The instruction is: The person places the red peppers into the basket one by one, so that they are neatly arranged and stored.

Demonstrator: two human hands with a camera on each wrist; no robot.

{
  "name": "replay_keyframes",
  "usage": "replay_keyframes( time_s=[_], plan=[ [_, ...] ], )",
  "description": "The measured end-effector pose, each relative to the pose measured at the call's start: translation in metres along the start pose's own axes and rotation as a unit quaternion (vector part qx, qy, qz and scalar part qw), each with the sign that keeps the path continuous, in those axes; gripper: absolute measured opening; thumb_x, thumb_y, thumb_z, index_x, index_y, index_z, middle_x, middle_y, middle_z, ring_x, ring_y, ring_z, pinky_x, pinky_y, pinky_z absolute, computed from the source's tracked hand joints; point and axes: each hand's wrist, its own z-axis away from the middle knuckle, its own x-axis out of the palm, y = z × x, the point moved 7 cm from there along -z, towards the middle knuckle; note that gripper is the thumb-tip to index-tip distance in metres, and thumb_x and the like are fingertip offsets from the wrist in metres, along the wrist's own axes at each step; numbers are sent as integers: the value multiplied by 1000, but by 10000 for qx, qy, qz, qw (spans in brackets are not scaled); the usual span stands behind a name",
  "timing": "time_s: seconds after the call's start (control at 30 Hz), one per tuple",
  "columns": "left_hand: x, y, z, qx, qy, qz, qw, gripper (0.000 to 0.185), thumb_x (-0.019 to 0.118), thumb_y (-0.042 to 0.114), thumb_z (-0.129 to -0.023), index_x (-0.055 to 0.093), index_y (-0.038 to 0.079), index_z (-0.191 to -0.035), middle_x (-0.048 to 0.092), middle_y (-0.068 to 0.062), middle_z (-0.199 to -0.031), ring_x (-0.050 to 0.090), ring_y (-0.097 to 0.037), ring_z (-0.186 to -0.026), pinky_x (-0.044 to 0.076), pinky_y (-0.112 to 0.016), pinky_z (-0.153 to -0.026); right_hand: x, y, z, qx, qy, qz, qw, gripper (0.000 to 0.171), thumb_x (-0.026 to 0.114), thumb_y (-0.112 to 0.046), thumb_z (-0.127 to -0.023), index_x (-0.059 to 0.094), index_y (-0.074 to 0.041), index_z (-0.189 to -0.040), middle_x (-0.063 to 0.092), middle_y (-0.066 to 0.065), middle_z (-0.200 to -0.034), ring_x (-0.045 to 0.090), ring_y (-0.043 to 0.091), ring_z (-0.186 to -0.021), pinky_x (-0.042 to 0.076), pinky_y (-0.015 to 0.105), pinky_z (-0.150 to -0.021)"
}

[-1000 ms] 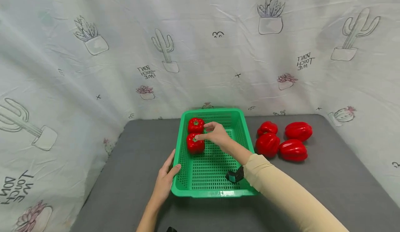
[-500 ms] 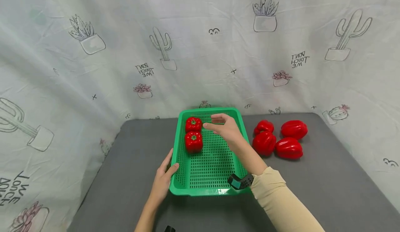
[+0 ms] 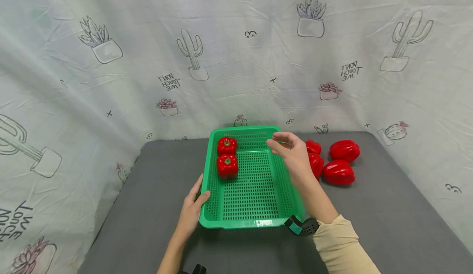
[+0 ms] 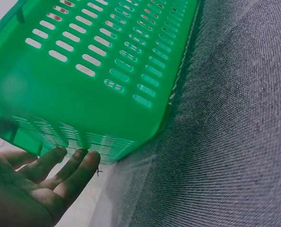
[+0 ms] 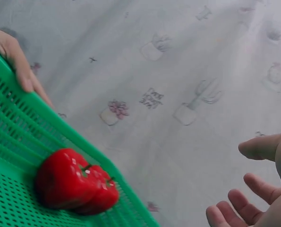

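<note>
A person stands at a grey table (image 3: 148,208) backed by a pale cloth (image 3: 111,81) printed with cacti and potted plants. A green slotted basket (image 3: 255,220) sits on the table just in front of them. Inside it, against its far left corner, two red peppers stand upright with green stems up, one behind the other and touching: the near pepper (image 3: 227,166) and the far pepper (image 3: 227,145). The left hand (image 3: 193,209) rests against the basket's near left corner, thumb hooked over the rim and the fingers laid nearly straight along the outer wall; the left wrist view shows those fingers (image 4: 74,166) lying together under the basket's side, touching it without curling round it. The right hand (image 3: 292,156) hovers above the basket's far right edge, holding nothing, its fingers loosely curved and apart from the thumb; the right wrist view shows the same relaxed, empty fingers (image 5: 246,201). A dark band (image 3: 304,226) sits on the right wrist below a beige sleeve (image 3: 340,245). On the table just right of the basket lie four more red peppers (image 3: 338,172) in a close cluster, two of them partly hidden behind the right hand, which is nearest to those two.
</note>
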Motion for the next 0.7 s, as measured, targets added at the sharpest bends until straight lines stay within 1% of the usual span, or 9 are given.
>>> replay_keyframes(
  time_s=[0.1, 0.2, 0.4, 0.53, 0.7],
  plan=[
    [0, -1, 0, 16, 13, -26, 10000, 57, 53, 22, -104, 29, 23, -156, 32, 1, -155, 40, -22, -133, 43, -26, -97, -15, -6, 5, -306, 271, -1, 9992, 38, 74, -20, -90, 61, -2, -120, 62, 12, -118, 61, 23, -104, 50, 36, -91],
    [1, -2, 0, -18, 51, -10, 10000, 58, 54, 23, -103, 29, 23, -156, 32, 1, -154, 42, -22, -132, 44, -26, -96, -31, -6, 12, -421, 489, -75, 9979, 37, 75, -21, -90, 62, -2, -119, 63, 12, -114, 61, 23, -102, 50, 30, -89],
    [2, -4, 2, -161, 64, 105, 9998, 60, 56, 25, -102, 29, 23, -156, 34, -1, -153, 47, -27, -126, 47, -30, -92, -58, 2, 28, -336, 900, -216, 9951, 43, 74, -19, -90, 59, 4, -123, 63, 12, -113, 60, 26, -101, 51, 24, -84],
    [2, -4, 1, -158, 63, 102, 9998, 61, 56, 26, -102, 29, 23, -156, 33, 0, -154, 46, -25, -128, 47, -29, -93, -77, 7, 34, -290, 1142, -232, 9928, 42, 75, -20, -90, 60, 2, -122, 63, 11, -113, 61, 24, -98, 51, 23, -83],
    [0, 0, 0, -27, 8, 112, 9999, 59, 54, 23, -103, 28, 21, -157, 33, -2, -154, 44, -26, -130, 45, -28, -95, -105, 19, 40, -204, 1619, -253, 9863, 37, 76, -19, -88, 64, -2, -118, 64, 10, -109, 62, 20, -93, 52, 22, -81]
  ],
)
